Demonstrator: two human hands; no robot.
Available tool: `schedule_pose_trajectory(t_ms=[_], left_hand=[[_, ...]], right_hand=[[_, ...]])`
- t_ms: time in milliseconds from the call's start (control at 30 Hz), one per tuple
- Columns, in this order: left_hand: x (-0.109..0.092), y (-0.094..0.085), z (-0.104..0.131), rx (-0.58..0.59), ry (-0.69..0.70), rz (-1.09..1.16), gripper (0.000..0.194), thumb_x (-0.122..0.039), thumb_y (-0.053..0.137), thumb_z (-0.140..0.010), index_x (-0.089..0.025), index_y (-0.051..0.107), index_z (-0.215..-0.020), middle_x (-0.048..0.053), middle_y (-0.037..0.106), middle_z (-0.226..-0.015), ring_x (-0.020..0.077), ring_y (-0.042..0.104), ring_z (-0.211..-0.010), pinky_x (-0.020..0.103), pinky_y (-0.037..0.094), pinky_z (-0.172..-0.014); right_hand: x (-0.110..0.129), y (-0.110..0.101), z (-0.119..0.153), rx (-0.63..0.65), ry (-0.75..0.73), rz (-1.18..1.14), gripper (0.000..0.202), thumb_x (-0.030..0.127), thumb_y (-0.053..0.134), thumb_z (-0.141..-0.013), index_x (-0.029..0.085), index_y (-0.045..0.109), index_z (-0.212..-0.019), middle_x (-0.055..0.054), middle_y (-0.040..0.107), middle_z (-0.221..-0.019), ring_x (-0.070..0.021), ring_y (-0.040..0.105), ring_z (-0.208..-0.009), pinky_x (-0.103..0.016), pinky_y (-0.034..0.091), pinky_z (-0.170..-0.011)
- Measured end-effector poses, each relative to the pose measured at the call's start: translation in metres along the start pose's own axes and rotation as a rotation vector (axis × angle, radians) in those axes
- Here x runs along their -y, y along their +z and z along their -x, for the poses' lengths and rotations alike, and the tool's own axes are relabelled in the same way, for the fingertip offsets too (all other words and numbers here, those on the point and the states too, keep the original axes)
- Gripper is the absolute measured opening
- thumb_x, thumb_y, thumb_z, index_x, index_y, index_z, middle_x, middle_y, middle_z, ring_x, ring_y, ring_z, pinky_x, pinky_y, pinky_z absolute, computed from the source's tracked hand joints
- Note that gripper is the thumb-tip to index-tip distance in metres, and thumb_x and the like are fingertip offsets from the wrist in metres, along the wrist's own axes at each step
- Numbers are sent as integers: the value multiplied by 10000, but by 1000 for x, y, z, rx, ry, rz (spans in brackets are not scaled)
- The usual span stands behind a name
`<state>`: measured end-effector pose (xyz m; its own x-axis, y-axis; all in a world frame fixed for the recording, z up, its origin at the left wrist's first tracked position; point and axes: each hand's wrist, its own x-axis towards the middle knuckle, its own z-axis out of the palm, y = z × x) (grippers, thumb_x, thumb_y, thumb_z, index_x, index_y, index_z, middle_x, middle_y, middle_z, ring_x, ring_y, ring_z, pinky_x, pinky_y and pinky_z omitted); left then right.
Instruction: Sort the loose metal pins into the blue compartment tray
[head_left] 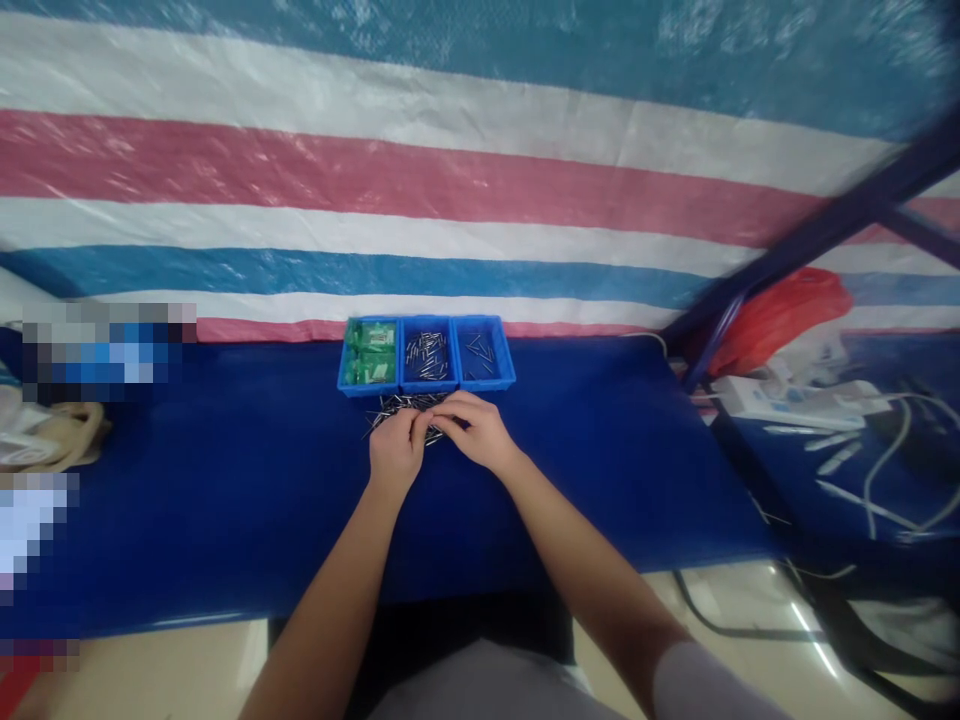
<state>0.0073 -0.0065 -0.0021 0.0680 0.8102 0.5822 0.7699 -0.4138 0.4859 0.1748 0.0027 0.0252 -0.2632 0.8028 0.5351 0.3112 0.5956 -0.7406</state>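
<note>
Both hands low in mid-frame, left hand [395,450] and right hand [484,432], thumbs and index fingers pressed together at the tips over the loose metal pins [400,403] — can't tell if a pin is pinched between them. Likeliest slip: a thin, smooth pin could roll out of that small grip and get lost in the tangled pile. Pins poking out on the pile's left could get brushed across the blue table [600,450] by the left hand. Right knuckles sit near the bins' front edge, so a bump could shift them. Count: two hands, one pile, three blue bins at center frame — left bin [368,388] with what looks like two stacks of green packets [371,370], middle bin [429,386] with dozens of pins, right bin [489,384] with only a handful; exact pin numbers too small to tell.
</note>
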Motion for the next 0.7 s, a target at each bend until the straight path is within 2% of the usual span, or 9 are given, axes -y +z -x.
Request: schedule_pose_trajectory(t_ms=[167, 333, 433, 567, 700], left_hand=[[0, -2, 0, -3, 17, -33, 386, -409, 408, -991, -186, 585, -730, 6, 596, -599, 126, 555, -563, 248, 366, -586], [0, -3, -2, -39, 60, -53, 497, -441, 394, -992, -198, 456, -563, -10, 465, -501, 121, 458, -499, 268, 316, -552], [0, -3, -2, -44, 56, -34, 513, -450, 404, -987, -201, 427, -538, -10, 441, -495, 122, 444, -495, 273, 312, -547], [2, -3, 1, -38, 46, 2, 477, -426, 395, -989, -199, 495, -582, 3, 501, -524, 129, 497, -523, 273, 352, -571], [-1, -3, 1, -34, 49, 49, 332, -331, 406, -989, -184, 638, -802, 26, 655, -673, 135, 608, -623, 260, 424, -639]], right_hand=[[0, 1, -1, 9, -64, 67, 120, 277, 640, -925, 238, 742, -974, -61, 720, -957, -189, 650, -924, -346, 554, -835], [-3, 3, 0, 27, -69, 90, 112, 306, 650, -916, 263, 752, -933, -54, 706, -906, -198, 623, -882, -377, 549, -816], [-4, 3, 1, 38, -87, 65, 112, 283, 647, -917, 264, 750, -954, -59, 713, -938, -205, 613, -905, -391, 538, -830], [-2, 3, 1, 79, -47, 36, 125, 268, 621, -928, 272, 743, -955, -45, 736, -939, -209, 629, -919, -402, 536, -866], [4, 4, 1, 17, 110, -22, 141, 297, 593, -939, 239, 706, -1000, -59, 744, -986, -199, 683, -939, -367, 544, -871]])
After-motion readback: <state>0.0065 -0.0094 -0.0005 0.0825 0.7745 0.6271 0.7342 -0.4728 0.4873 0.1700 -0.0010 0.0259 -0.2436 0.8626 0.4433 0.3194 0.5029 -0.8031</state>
